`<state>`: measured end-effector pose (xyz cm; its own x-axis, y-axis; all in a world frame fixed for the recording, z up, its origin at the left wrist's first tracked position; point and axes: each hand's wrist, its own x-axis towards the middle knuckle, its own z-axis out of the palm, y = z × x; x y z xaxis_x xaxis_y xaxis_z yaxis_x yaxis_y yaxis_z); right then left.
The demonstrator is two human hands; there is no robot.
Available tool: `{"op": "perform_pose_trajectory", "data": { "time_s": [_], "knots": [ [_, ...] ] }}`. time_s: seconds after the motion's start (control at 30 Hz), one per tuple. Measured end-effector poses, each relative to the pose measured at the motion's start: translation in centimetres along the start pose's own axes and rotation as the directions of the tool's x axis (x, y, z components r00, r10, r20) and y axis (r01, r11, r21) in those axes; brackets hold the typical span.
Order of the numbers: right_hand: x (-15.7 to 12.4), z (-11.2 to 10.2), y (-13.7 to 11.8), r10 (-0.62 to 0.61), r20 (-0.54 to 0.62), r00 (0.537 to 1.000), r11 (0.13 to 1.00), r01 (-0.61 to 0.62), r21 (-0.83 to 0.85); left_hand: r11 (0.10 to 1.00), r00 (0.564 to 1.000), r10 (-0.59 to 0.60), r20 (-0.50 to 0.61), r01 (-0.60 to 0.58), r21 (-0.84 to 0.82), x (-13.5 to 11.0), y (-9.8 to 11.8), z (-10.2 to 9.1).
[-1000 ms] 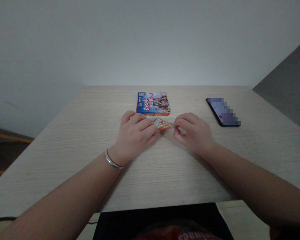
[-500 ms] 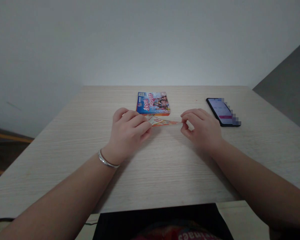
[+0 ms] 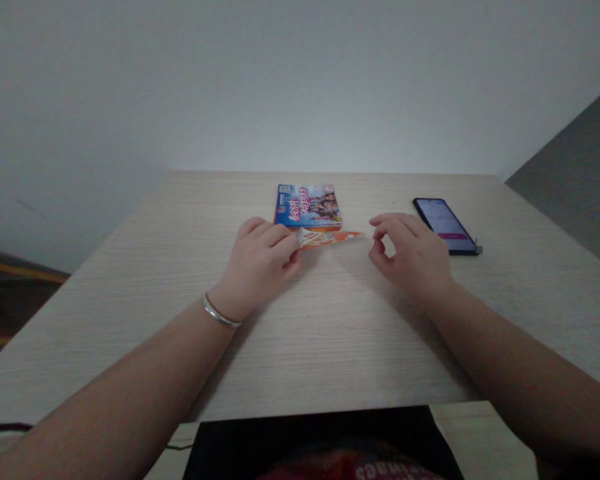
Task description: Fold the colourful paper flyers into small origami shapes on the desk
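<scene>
One folded piece of orange-and-white printed paper (image 3: pixel 330 239) is held low over the tabletop (image 3: pixel 330 347), in front of a blue-covered stack (image 3: pixel 309 205); whether the stack is touched by it cannot be told. The paper's left end is pinched by the left hand (image 3: pixel 263 257) and hidden behind its closed fingers. On the right hand (image 3: pixel 415 257), thumb and forefinger are curled into a ring beside the paper's thin right tip; the tip is faint, so whether it is gripped cannot be made out. Part of a phone (image 3: pixel 446 223) is covered by the right hand, and its screen text is too small to be read. Past the tabletop's near edge, dark cloth (image 3: pixel 310 427) and red lettered fabric (image 3: pixel 350 467) are cut off.
</scene>
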<state>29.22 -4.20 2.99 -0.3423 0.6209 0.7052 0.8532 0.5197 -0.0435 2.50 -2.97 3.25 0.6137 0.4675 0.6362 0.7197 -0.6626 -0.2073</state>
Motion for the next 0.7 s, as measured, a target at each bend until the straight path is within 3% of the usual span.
{"op": "perform_pose_trajectory", "data": {
  "time_s": [0.13,0.33,0.7],
  "knots": [
    [0.1,0.0,-0.9,-0.121,-0.006,0.993,0.987,0.121,0.104,1.000,1.000,-0.011,0.013,0.011,-0.029,0.0,0.4,0.4],
    [0.4,0.5,-3.2,-0.304,0.049,0.951,0.950,0.300,0.085,0.993,1.000,0.025,0.004,-0.024,-0.115,0.3,1.5,0.4],
    [0.8,0.4,-3.9,-0.362,0.098,0.927,0.932,0.362,0.016,0.996,0.995,0.092,0.031,-0.092,-0.010,0.6,2.2,-0.4]
  ]
}}
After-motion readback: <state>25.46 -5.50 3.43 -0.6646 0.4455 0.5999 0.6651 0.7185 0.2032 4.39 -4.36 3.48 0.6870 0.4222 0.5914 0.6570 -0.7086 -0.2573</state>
